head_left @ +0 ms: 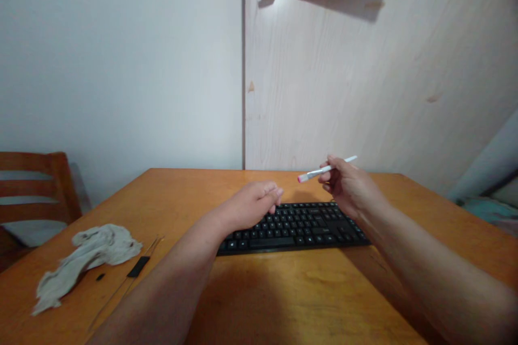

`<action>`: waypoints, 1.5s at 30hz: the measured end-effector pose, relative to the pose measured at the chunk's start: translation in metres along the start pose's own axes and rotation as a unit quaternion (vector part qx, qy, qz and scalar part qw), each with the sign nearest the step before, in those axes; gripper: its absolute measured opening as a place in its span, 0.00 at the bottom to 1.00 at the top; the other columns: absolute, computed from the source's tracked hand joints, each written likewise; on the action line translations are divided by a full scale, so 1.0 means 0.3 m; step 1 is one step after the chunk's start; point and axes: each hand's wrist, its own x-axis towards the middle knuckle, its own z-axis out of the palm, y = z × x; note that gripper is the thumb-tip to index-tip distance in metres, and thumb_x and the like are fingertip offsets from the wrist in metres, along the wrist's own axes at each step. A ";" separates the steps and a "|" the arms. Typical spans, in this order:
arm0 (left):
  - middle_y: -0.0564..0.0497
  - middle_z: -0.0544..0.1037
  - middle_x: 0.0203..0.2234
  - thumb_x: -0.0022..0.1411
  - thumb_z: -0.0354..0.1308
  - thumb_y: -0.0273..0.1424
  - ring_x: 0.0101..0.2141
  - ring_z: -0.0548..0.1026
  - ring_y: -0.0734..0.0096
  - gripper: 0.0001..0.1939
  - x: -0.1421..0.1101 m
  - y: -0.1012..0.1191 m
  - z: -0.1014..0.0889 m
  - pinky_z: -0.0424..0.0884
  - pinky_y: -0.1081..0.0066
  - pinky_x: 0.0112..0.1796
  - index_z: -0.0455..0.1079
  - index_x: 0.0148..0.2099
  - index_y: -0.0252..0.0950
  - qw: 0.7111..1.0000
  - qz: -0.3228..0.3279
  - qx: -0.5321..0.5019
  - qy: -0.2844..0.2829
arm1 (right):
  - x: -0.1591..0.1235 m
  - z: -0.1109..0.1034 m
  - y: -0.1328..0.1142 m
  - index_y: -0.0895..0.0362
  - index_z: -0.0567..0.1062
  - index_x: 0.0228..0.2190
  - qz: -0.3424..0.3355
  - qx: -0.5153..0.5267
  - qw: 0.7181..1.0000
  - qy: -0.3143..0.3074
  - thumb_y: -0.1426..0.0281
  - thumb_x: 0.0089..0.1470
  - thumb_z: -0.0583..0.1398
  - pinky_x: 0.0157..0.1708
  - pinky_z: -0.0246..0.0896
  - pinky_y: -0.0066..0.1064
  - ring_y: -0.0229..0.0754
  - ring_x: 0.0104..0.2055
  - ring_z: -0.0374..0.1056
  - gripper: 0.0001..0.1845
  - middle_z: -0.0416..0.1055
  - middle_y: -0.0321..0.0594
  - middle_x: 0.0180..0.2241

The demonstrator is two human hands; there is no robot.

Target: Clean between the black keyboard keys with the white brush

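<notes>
My right hand [348, 186] is raised above the far right end of a black computer keyboard [295, 229], pinching a slim white brush [326, 170] with a pink tip that points left. My left hand [253, 205] hangs curled over the keyboard's left end, holding nothing. It seems to be just above the keys, though I cannot tell if it touches them. The keyboard lies flat on an orange-brown wooden table [315, 285].
A crumpled grey cloth [84, 264] lies at the table's left, beside a small black strip [138, 267] on thin wires. A wooden chair [36, 188] stands beyond the left edge. A pale wood-grain panel [343, 81] rises behind the table, and fabric [489, 210] shows at right.
</notes>
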 end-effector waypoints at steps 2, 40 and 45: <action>0.51 0.73 0.23 0.67 0.47 0.46 0.26 0.69 0.68 0.21 0.002 -0.015 -0.018 0.64 0.70 0.31 0.68 0.29 0.38 0.999 -0.014 -0.022 0.034 | 0.038 -0.038 -0.033 0.56 0.73 0.28 0.005 0.012 1.000 0.020 0.63 0.54 0.63 0.20 0.55 0.27 0.36 0.23 0.65 0.10 0.69 0.34 0.19; 0.48 0.76 0.28 0.62 0.57 0.47 0.25 0.73 0.75 0.20 -0.061 -0.467 -0.079 0.67 0.74 0.29 0.67 0.33 0.33 0.894 -0.207 -0.330 0.221 | -0.124 0.193 0.125 0.55 0.69 0.29 -0.049 -0.231 0.966 -0.105 0.61 0.56 0.62 0.26 0.53 0.29 0.37 0.25 0.65 0.11 0.68 0.31 0.21; 0.48 0.76 0.27 0.64 0.56 0.44 0.25 0.73 0.75 0.17 -0.057 -0.462 -0.071 0.67 0.73 0.30 0.67 0.33 0.33 0.903 -0.213 -0.318 0.196 | -0.137 0.271 0.188 0.54 0.68 0.33 -0.095 -0.318 0.922 -0.199 0.61 0.61 0.57 0.36 0.60 0.33 0.44 0.36 0.75 0.10 0.77 0.39 0.29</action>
